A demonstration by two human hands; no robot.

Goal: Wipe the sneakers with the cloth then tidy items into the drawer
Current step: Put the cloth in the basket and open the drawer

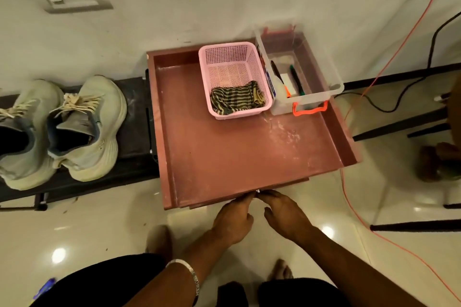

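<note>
At the far left the two sneakers [62, 127] stand side by side on a low black shelf [134, 117]. Right of them is the open reddish drawer [224, 152]. Inside, far, a pink basket [234, 77] holds the striped cloth [237, 98], and just right a clear box [299, 70] holds pens. Near, my left hand [232, 219] and right hand [284, 214] meet at the drawer's front edge, fingertips pinching a small metal knob [257, 191]. An orange cable [369, 82] runs at the right.
</note>
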